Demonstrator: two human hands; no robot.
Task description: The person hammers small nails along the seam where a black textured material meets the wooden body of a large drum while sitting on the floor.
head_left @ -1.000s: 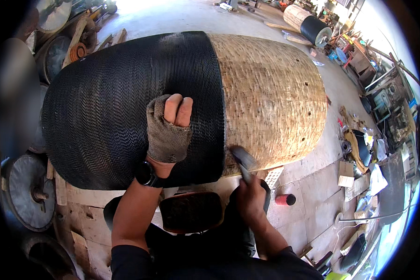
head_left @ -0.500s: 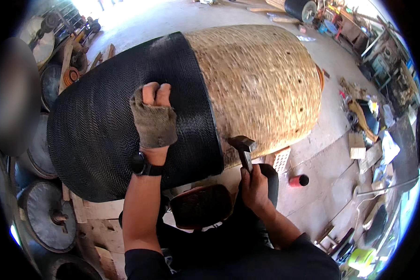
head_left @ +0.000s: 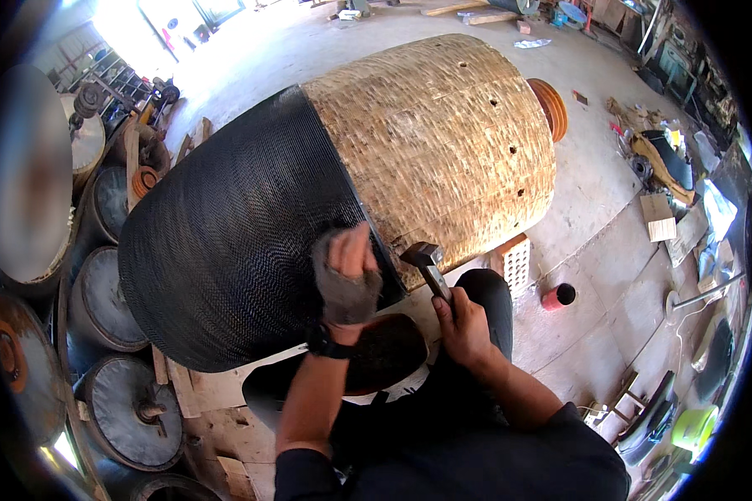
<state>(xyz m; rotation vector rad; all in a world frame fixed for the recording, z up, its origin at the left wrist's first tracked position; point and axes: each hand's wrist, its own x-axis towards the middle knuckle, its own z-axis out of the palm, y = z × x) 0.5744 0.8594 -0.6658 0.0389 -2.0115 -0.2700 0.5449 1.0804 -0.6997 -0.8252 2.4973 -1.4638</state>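
Note:
A large barrel-shaped drum lies on its side in front of me. Ribbed black rubber (head_left: 226,217) wraps its left part, and its right part is bare, rough-chipped wood (head_left: 443,142) with several dark holes. My left hand (head_left: 348,271), in a grey glove that leaves the fingertips bare, is at the rubber's near right edge. Motion blurs it, so whether its fingers pinch anything is unclear. My right hand (head_left: 465,330) is closed round the handle of a hammer (head_left: 424,255). The hammer's head stands over the wood, just right of the rubber edge.
An orange ringed hub (head_left: 548,110) sticks out of the drum's right end. A perforated brick (head_left: 514,259) stands beneath that side, with a red can (head_left: 558,296) on the floor nearby. Round metal-ended drums (head_left: 134,409) line the left. Scraps and a cardboard box (head_left: 658,217) lie right.
My left hand has moved right and nearer me, from the middle of the rubber to its edge. The hammer stays in my right hand. My view has shifted, and the hub shows more.

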